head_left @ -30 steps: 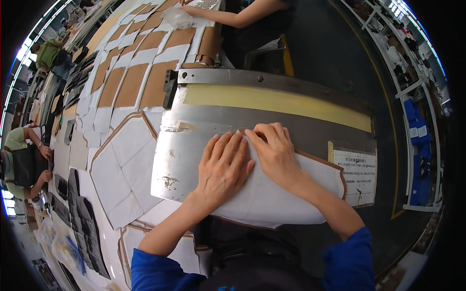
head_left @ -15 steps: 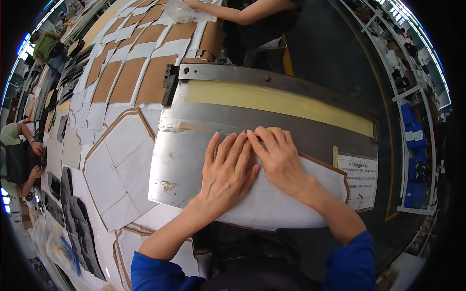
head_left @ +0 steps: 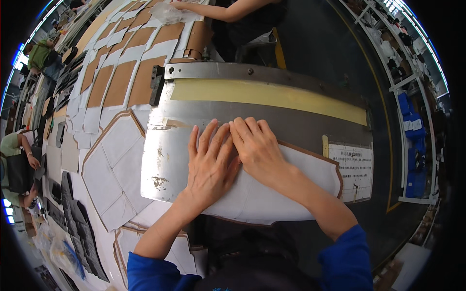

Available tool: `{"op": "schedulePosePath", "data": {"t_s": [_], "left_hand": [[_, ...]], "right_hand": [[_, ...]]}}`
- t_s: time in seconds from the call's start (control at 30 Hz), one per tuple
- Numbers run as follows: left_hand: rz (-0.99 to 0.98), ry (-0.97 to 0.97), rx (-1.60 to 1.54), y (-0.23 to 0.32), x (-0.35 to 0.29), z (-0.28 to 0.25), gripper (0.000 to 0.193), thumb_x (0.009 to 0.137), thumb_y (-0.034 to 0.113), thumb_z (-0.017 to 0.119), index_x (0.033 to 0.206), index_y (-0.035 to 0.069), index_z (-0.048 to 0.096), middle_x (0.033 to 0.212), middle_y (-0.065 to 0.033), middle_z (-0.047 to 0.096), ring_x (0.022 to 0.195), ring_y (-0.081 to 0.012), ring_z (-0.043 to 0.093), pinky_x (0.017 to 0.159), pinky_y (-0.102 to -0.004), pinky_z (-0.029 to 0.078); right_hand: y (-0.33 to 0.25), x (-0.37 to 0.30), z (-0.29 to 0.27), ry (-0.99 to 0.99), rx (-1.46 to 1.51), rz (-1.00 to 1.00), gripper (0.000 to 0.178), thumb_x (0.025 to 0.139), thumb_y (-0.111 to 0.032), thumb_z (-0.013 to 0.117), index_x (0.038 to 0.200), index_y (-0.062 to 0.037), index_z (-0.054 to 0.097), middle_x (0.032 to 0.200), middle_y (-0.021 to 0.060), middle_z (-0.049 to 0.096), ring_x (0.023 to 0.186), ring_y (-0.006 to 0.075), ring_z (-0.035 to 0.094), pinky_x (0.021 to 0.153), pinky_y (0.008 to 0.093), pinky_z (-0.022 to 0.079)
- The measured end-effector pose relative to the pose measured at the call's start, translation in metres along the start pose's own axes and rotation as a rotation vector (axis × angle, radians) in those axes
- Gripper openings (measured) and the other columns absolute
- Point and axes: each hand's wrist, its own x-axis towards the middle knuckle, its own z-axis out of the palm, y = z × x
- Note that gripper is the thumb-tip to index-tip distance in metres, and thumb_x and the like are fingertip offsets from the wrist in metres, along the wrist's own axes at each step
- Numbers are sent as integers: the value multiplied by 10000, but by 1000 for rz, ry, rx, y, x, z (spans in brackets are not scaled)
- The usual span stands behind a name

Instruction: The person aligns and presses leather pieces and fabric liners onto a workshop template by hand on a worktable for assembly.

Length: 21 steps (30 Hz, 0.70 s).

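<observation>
A white panel with brown edging (head_left: 272, 199) lies on the bare metal plate (head_left: 158, 167) of a bench device, its near part running past the plate's front edge. My left hand (head_left: 208, 167) rests flat on the panel's left part, fingers apart and pointing away from me. Against its index finger, my right hand (head_left: 259, 150) bends its fingers down over the panel's far edge, close together. Their tips are hidden, as is the stretch of edge under both hands.
Yellow tape (head_left: 267, 102) crosses the plate below a metal bar (head_left: 208, 72). A printed sheet (head_left: 357, 169) lies at right. More brown-edged white panels (head_left: 114, 169) cover the left table, with brown pieces (head_left: 124, 82) beyond. A co-worker's arm (head_left: 218, 12) reaches in at the top. Shelves with blue bins (head_left: 415, 145) stand right.
Both hands and the panel appear slightly further left and up in the picture, while the whole view has also shifted. The hands keep nearly the same pose on the panel.
</observation>
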Motion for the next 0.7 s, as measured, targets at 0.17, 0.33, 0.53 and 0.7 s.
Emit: {"op": "schedulePosePath", "data": {"t_s": [0.17, 0.33, 0.53, 0.7], "left_hand": [[20, -23, 119, 1, 4, 4, 551, 990, 254, 650, 1452, -29, 546, 1552, -180, 520, 1483, -387, 395, 1265, -605, 171], [3, -63, 202, 3, 0, 1, 549, 1017, 231, 594, 1493, -25, 502, 1581, -172, 501, 1488, -376, 396, 1284, -578, 147], [18, -30, 211, 6, 8, -1, 477, 1040, 211, 563, 1448, -35, 561, 1499, -168, 586, 1424, -353, 462, 1282, -577, 148], [7, 91, 116, 2, 15, 3, 384, 918, 1, 697, 1298, 13, 639, 1377, -134, 673, 1301, -315, 589, 1256, -567, 245]], "right_hand": [[1, 1, -1, 42, 125, 105, 376, 760, -59, 715, 1109, 82, 707, 1110, 158, 626, 1054, 307, 552, 884, 398, 466], [51, -27, -19, 179, 655, 425, 241, 895, -4, 666, 1124, 15, 737, 1093, 124, 637, 1066, 310, 584, 939, 428, 494], [40, -67, -42, 110, 476, 445, 205, 913, -9, 704, 1114, -4, 745, 1068, 82, 625, 1030, 269, 586, 934, 415, 496], [33, -46, -24, 122, 389, 345, 247, 855, -113, 801, 1066, -15, 717, 1042, 77, 595, 1016, 261, 565, 923, 397, 481]]}}
